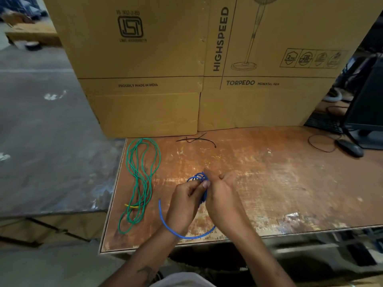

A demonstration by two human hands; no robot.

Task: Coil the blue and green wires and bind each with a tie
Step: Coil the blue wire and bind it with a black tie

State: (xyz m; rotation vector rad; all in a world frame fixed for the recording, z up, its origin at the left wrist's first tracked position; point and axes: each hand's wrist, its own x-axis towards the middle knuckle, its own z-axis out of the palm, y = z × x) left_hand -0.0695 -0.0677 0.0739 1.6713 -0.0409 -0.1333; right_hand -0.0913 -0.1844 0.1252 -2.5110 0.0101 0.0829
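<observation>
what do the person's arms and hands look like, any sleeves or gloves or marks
Both hands, left hand and right hand, are bare, with no gloves, rings or watch showing. Both forearms are uncovered, no sleeves visible. The left forearm carries a dark tattoo near the frame's bottom.

Two wires lie on one worn wooden table (269,183): one green wire (141,179) at nine o'clock and one blue wire (176,233) near the centre, toward six o'clock. Two hands meet on the blue one, the left hand (184,204) and the right hand (219,195). Two black ties (196,139), as far as the blur allows, lie at twelve o'clock. Two cardboard boxes (145,59) stand behind. One mouse (350,148), one keyboard (323,121) and one monitor (366,112) sit at two o'clock.
</observation>
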